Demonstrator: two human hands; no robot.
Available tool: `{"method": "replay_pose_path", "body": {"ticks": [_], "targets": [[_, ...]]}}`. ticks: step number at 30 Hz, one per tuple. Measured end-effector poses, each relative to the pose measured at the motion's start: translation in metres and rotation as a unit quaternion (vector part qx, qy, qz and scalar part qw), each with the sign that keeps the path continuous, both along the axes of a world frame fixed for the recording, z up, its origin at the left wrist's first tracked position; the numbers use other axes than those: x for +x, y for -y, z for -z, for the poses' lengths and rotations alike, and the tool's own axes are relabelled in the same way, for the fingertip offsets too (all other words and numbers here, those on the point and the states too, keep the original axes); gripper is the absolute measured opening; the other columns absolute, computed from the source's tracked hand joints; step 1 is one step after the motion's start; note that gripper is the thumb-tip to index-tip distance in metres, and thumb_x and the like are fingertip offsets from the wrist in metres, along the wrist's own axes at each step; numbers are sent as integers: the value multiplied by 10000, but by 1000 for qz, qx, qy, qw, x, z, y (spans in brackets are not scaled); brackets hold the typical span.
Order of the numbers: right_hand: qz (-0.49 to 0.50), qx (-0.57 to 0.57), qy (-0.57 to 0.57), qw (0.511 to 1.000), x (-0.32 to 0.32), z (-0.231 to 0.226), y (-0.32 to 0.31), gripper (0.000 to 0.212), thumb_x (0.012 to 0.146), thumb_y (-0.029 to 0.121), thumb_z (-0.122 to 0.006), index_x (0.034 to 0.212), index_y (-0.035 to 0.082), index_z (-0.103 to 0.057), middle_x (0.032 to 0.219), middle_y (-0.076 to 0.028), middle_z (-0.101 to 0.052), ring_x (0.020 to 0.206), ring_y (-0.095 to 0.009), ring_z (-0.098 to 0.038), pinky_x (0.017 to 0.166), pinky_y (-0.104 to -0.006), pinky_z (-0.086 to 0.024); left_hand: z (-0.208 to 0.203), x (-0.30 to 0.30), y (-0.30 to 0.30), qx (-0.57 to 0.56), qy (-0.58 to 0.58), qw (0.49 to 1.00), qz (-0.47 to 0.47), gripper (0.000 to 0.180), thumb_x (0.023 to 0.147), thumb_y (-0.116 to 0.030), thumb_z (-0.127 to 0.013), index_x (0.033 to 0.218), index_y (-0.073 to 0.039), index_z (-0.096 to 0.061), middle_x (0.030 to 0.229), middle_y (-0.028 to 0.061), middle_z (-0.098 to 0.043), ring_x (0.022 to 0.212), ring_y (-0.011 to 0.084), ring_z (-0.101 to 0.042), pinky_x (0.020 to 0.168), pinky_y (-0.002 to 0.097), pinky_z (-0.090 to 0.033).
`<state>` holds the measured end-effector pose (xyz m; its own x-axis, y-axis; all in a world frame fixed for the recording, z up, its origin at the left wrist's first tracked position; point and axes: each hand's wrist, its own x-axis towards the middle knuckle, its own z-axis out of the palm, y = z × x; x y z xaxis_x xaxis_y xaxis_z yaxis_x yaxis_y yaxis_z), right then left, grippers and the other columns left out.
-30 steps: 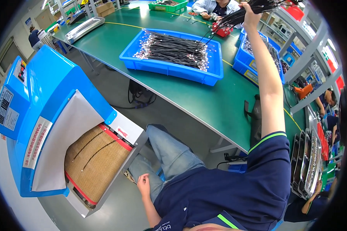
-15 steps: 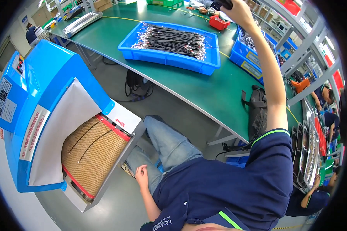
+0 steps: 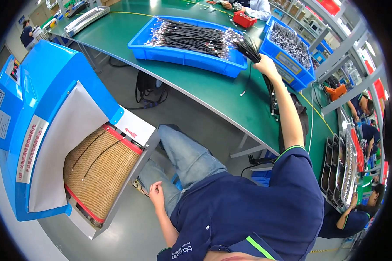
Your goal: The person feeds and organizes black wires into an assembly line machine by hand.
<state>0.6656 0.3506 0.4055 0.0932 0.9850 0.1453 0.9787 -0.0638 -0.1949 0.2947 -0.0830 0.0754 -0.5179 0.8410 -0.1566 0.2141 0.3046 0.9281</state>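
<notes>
Looking down from our head camera, we see a bundle of black cables [image 3: 249,48] gripped in our right hand [image 3: 265,66], the fingers wrapped closed around one end while the rest fans up over the near right corner of a wide blue tray [image 3: 185,56]. That tray sits on a long green table [image 3: 213,93] and is filled with many more black cables with pale ends. Just to its right stands a second blue bin [image 3: 292,61], heaped with similar parts. Our right arm stretches far out across the table edge to reach them.

Our left hand [image 3: 156,193] rests low, near our knee in blue jeans, fingers loosely curled and holding nothing that we can make out. Just left of it is the mouth of a blue machine [image 3: 39,113], where a tan mesh conveyor belt [image 3: 100,172] carries a couple of thin dark wires.

Farther off, a red box [image 3: 244,19] lies at the table's far end beside another person's sleeve. Metal shelving [image 3: 344,52] runs along the right, with other workers seated beyond it.
</notes>
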Motion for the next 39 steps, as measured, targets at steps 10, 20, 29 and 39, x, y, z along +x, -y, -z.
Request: {"method": "replay_pose_path", "body": {"ticks": [10, 20, 29, 39], "targets": [[157, -85, 2, 984, 30, 59, -49, 479, 649, 254, -736, 1057, 21, -643, 1107, -201, -637, 1038, -325, -621, 886, -413, -496, 15, 7, -15, -11, 1, 1000, -1, 125, 871, -36, -560, 922, -27, -674, 886, 47, -643, 709, 113, -562, 638, 235, -444], [123, -85, -26, 988, 41, 92, -75, 609, 616, 425, -769, 926, -90, -671, 937, -215, -678, 872, -295, -674, 766, -360, -515, 34, -7, -21, 17, -16, 1000, 4, 128, 875, -52, -555, 935, -42, -668, 875, 73, -635, 655, 147, -569, 596, 264, -456], [81, -212, 154, 962, 9, 83, -104, 610, 580, 410, -779, 1040, 22, -678, 1119, -166, -644, 1045, -284, -623, 867, -350, -506, 38, -9, -32, 24, -9, 1000, -1, 117, 880, -45, -563, 934, -38, -667, 890, 66, -641, 652, 122, -565, 564, 249, -443], [164, -63, -16, 984, 5, 48, -49, 396, 569, 247, -710, 849, -31, -688, 958, -192, -684, 892, -284, -677, 794, -339, -531, 36, -28, -13, 29, 10, 1000, -6, 122, 879, -46, -565, 940, -40, -671, 883, 52, -636, 631, 103, -542, 542, 238, -423]]}}
